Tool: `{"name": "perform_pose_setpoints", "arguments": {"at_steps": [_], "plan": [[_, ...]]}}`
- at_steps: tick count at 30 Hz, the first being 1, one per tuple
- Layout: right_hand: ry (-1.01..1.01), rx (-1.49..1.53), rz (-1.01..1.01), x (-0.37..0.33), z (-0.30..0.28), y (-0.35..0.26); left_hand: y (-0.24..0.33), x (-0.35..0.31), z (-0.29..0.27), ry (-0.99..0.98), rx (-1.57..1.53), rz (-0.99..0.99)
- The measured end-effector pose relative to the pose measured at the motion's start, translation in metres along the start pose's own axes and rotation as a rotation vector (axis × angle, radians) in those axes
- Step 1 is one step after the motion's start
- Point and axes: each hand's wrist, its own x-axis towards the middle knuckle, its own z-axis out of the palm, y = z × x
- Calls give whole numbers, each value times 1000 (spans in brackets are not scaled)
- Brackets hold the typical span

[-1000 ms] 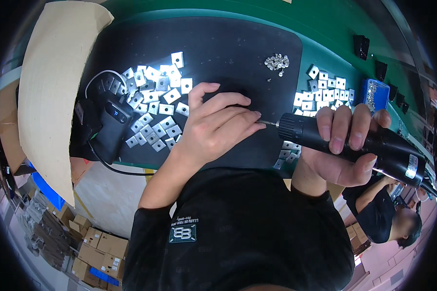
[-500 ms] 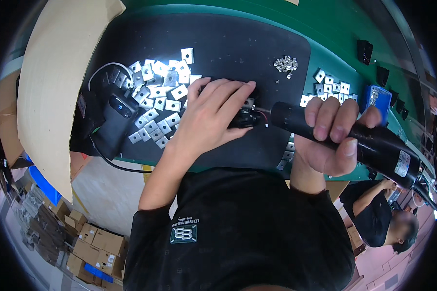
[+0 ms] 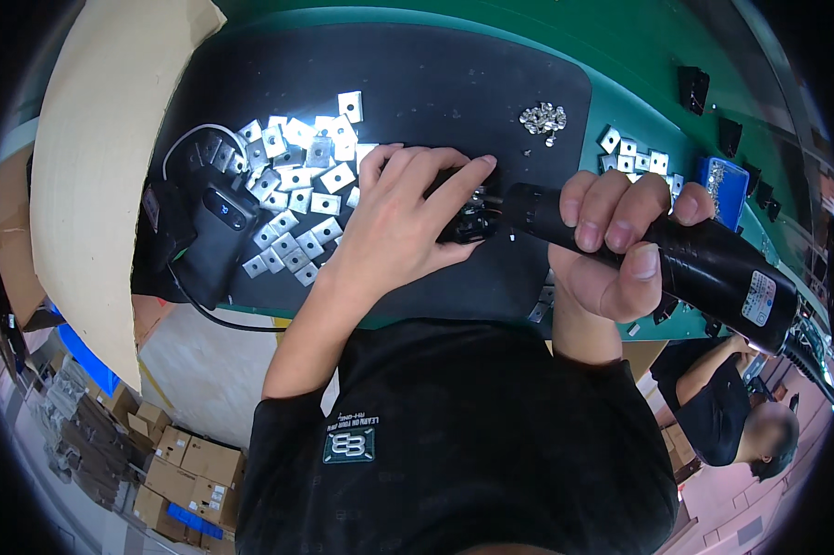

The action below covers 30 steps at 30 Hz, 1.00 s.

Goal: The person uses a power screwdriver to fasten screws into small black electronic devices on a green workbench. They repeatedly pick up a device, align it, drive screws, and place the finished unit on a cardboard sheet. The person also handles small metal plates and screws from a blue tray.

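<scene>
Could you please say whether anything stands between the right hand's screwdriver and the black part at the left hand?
Nothing visible does: the screwdriver in the right hand points at the black part, which the left hand partly covers.

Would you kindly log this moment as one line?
left hand: holding dark part; right hand: gripping black power screwdriver, bit toward part; black mat: metal plates, small metal pieces

Black part [image 3: 473, 226] lay mostly hidden under left hand [image 3: 396, 215]; screwdriver [image 3: 717, 268] was partly covered by right hand [image 3: 617, 231]; co-worker's head [image 3: 770, 433] beyond it was blurred.
</scene>
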Motion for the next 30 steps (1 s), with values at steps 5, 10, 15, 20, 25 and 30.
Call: {"name": "perform_pose_setpoints", "arguments": {"at_steps": [5,10,15,20,25,30], "plan": [[-16,25,-29,3,-2,2,-1,3,0,-11,-9,-1],[-54,16,-15,6,-4,1,-2,4,0,-3,-21,0],[-183,0,-49,6,-5,1,0,7,-4,-14,-54,-18],[-330,-2,-76,10,-10,8,-3,8,-5,-27,-69,-6],[-233,-11,-91,3,-5,12,-3,13,-6,-42,-104,-12],[-103,-89,-92,4,-10,19,2,20,-6,-63,-64,3]]}}
